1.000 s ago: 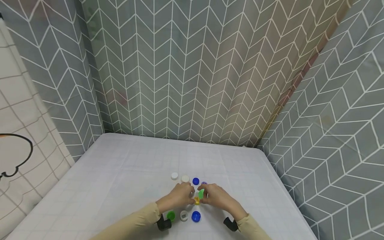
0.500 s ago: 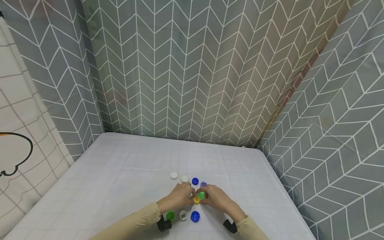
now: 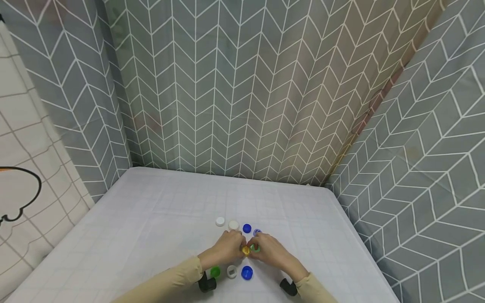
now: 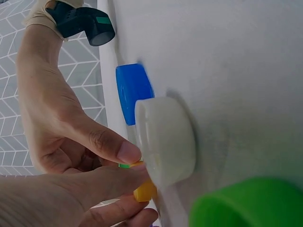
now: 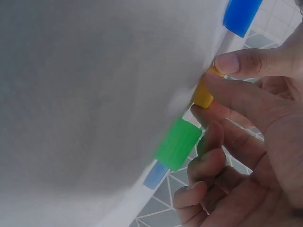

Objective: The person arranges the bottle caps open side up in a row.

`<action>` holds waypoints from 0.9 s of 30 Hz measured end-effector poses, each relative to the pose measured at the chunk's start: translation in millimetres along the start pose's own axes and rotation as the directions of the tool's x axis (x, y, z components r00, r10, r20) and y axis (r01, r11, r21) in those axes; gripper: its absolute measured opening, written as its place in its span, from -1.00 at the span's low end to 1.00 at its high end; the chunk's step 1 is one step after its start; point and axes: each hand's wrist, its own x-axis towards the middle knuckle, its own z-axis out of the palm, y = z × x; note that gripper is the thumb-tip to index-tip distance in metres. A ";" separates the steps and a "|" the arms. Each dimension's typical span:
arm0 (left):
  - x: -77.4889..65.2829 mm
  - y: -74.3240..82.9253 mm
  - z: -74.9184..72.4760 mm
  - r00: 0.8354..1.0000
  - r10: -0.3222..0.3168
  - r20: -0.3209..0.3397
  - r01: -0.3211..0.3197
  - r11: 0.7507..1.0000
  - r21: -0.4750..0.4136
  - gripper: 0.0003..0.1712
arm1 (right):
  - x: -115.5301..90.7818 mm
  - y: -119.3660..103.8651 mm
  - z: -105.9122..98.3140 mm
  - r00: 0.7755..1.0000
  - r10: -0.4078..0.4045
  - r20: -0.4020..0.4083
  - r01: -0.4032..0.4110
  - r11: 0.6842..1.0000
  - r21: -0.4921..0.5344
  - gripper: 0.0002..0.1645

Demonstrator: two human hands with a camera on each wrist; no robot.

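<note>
A small yellow bottle cap (image 3: 246,251) is pinched between both hands near the front of the table. My left hand (image 3: 228,246) grips it from the left; in the left wrist view, yellow plastic (image 4: 144,191) shows between that hand's fingers. From the right, my right hand (image 3: 270,249) has thumb and index finger on the cap, with its other fingers curled, as the right wrist view shows. A green cap (image 5: 179,144) stands on the cloth right beside the curled fingers. In the head view, the right fingers partly cover it.
Behind the hands lie two white caps (image 3: 233,225), a dark blue cap (image 3: 247,228) and a light blue cap (image 3: 257,232). In front are a green cap (image 3: 215,272), a white ring-like cap (image 3: 232,271) and a blue cap (image 3: 247,272). Patterned curtains (image 3: 227,105) surround the white table (image 3: 170,210).
The right hand has moved slightly left, its fingertips closing in on the yellow cap beside the left hand's. The yellow cap has shifted a little and turned. The surrounding caps stay put.
</note>
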 end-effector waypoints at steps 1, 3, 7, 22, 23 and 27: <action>-0.1 -0.2 0.0 1.000 0.000 -0.002 0.000 1.000 -0.001 -0.78 | 0.0 -0.5 -0.5 1.000 -0.004 -0.002 0.004 1.000 0.004 -0.74; -0.6 -0.8 -0.7 1.000 -0.008 -0.001 0.008 1.000 -0.010 -0.78 | -0.2 -0.9 -1.4 1.000 -0.012 -0.010 0.012 1.000 0.011 -0.74; -1.8 -0.9 -7.6 0.999 -0.033 0.004 0.033 0.998 -0.052 -0.75 | 0.6 -1.2 -5.3 0.999 -0.026 -0.048 0.028 0.999 0.029 -0.74; -5.0 0.8 -40.4 0.999 -0.024 -0.025 0.014 0.942 -0.335 -0.79 | -0.9 -15.8 -34.3 0.995 -0.024 -0.096 0.034 0.993 0.112 -0.79; -5.4 1.3 -41.9 0.999 -0.025 -0.024 0.016 0.939 -0.344 -0.78 | -1.5 -16.7 -35.4 0.995 -0.026 -0.098 0.037 0.993 0.112 -0.79; -7.7 2.3 -47.2 0.999 -0.021 -0.028 0.009 0.928 -0.373 -0.77 | -3.4 -21.3 -39.8 0.994 -0.038 -0.107 0.051 0.991 0.124 -0.78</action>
